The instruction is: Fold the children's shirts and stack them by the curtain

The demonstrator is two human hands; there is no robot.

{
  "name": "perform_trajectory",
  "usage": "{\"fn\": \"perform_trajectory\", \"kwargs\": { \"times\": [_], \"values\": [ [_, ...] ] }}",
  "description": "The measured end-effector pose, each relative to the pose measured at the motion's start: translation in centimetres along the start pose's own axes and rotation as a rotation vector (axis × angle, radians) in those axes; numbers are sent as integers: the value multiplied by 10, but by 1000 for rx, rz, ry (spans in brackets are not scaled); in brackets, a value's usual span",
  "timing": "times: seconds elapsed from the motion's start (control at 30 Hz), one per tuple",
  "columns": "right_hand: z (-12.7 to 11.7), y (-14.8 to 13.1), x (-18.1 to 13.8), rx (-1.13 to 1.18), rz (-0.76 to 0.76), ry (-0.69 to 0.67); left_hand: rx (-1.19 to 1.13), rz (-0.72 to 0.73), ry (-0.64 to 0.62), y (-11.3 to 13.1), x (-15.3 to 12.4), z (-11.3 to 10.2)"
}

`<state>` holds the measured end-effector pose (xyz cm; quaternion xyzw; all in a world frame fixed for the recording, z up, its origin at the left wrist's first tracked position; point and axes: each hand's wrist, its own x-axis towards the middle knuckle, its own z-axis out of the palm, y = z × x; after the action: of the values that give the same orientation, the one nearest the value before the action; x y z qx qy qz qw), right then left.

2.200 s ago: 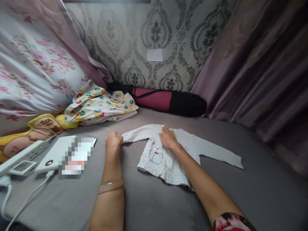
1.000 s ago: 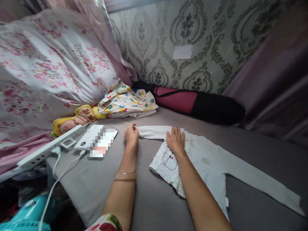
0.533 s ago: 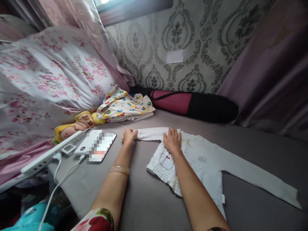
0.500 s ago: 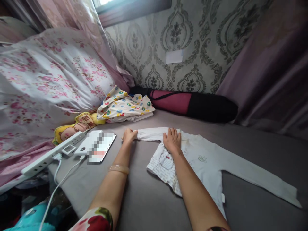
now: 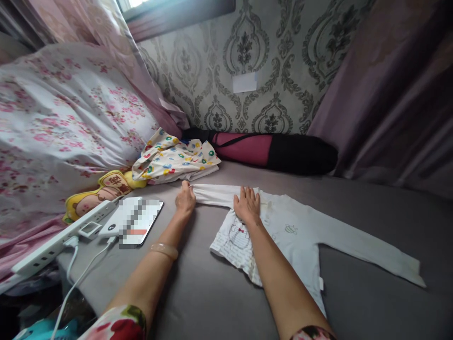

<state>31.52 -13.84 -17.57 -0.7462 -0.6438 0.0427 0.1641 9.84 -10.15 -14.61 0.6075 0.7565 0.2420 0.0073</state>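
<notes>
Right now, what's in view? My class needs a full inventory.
sheet: 1, grey, foreground
shirt: 1, white, on sheet
strip: 1, white, left
charger: 1, white, by strip
power bank: 1, white, near charger
phone: 1, dark edge, beside power bank
cable: count unclear, white, lower left
plush: 1, yellow, behind strip
cloth: 1, cream multicoloured, rear left
wall: 1, grey patterned, back
bag: 1, maroon and black, along wall
paper: 1, white, on wall
window: 1, dark frame, top
curtains: 2, mauve, either side
drape: 1, white floral, left
unclear object: 1, turquoise, bottom left
sleeves: 2, floral, bottom
bangle: 1, pale, left forearm
left hand: 1, closed on shirt
right hand: 1, flat on shirt
</notes>
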Motion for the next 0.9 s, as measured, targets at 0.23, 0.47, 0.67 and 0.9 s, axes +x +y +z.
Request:
{"fn": "perform_trajectory", "kwargs": {
  "times": [0.23,0.47,0.67,0.9],
  "values": [
    [-2,-1,-1,-4,5,-20,268,224,-102,-15,4,-3],
    [-1,-1,0,-6,19,-23,201,92,-148,-16,16,4],
    [-1,-2,1,-15,16,-31,208,-2,-201,-22,24,7],
    [-3,-2,0,1,12,-39,241,130,-197,-21,22,-7]
  ]
}}
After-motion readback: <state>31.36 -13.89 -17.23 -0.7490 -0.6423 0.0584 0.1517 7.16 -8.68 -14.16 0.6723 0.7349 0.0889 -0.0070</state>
